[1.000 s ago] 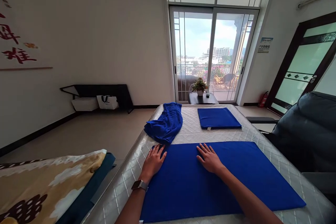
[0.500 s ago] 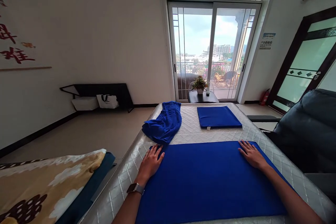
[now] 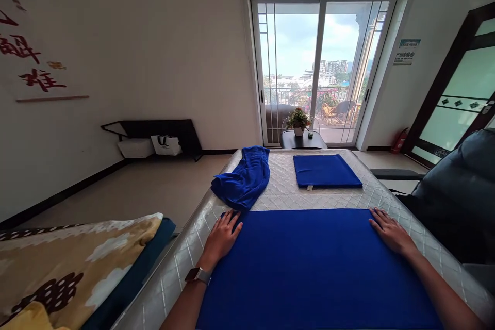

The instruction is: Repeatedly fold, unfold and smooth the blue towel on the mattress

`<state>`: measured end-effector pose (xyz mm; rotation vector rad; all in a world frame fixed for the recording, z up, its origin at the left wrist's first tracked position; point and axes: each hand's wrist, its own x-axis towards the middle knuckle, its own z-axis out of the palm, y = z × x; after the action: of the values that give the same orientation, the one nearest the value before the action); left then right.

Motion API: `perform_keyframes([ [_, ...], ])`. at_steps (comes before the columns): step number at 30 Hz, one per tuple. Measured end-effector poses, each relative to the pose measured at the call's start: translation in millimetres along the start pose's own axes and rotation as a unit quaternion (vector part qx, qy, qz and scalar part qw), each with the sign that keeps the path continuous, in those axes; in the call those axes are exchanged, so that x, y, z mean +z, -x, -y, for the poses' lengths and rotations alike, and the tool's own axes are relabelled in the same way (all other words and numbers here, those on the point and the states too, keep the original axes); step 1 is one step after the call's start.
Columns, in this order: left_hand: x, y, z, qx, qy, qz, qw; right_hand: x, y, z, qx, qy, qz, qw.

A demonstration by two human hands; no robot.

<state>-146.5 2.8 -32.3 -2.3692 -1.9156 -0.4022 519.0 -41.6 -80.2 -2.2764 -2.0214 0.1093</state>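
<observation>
A large blue cloth (image 3: 309, 268) lies spread flat on the pale quilted mattress (image 3: 282, 172). My left hand (image 3: 224, 232) rests on its far left corner, palm down with fingers apart; a watch is on that wrist. At the far right corner, my right hand (image 3: 390, 229) also lies flat with fingers spread. Beyond my left hand is a crumpled blue cloth (image 3: 245, 178), touching or nearly touching the spread cloth's edge. Farther off to the right sits a neatly folded blue cloth (image 3: 327, 170) with a small white tag.
A patterned blanket (image 3: 100, 255) covers another surface at the lower left. A potted plant (image 3: 298, 121) stands on a small dark table past the mattress's far end. To the right is a dark leather seat (image 3: 460, 191). White bags sit by the left wall.
My right hand has slid right along the far edge to the spread cloth's corner. My left hand stays at its corner. The view has shifted slightly.
</observation>
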Motion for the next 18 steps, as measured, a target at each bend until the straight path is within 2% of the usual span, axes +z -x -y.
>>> perform_keyframes([
  [6, -4.1, 3.0, -5.8, -0.007, 0.003, 0.0, 1.0, -17.8, 8.2, 13.7, 0.047, 0.081, 0.017, 0.995],
  [8, -3.6, 3.9, -6.6, -0.004, 0.009, -0.008, 1.0, -25.7, 13.5, 26.9, 0.065, 0.12, 0.007, 0.991],
  [10, -2.5, 4.7, -7.0, -0.002, 0.015, -0.018, 1.0, -32.3, 20.2, 52.3, 0.084, 0.134, -0.018, 0.987],
  [13, -1.7, 6.0, -7.6, -0.007, 0.022, -0.023, 0.999, -39.4, 35.2, 121.5, 0.083, 0.1, -0.062, 0.99],
  [15, -2.3, 6.7, -8.2, -0.008, 0.028, -0.021, 0.999, -43.7, 50.4, 186.5, 0.027, 0.06, -0.071, 0.995],
  [18, -4.1, 7.4, -9.1, -0.008, 0.031, -0.02, 0.999, -51.4, 79.8, 294.5, -0.075, -0.008, -0.04, 0.996],
])
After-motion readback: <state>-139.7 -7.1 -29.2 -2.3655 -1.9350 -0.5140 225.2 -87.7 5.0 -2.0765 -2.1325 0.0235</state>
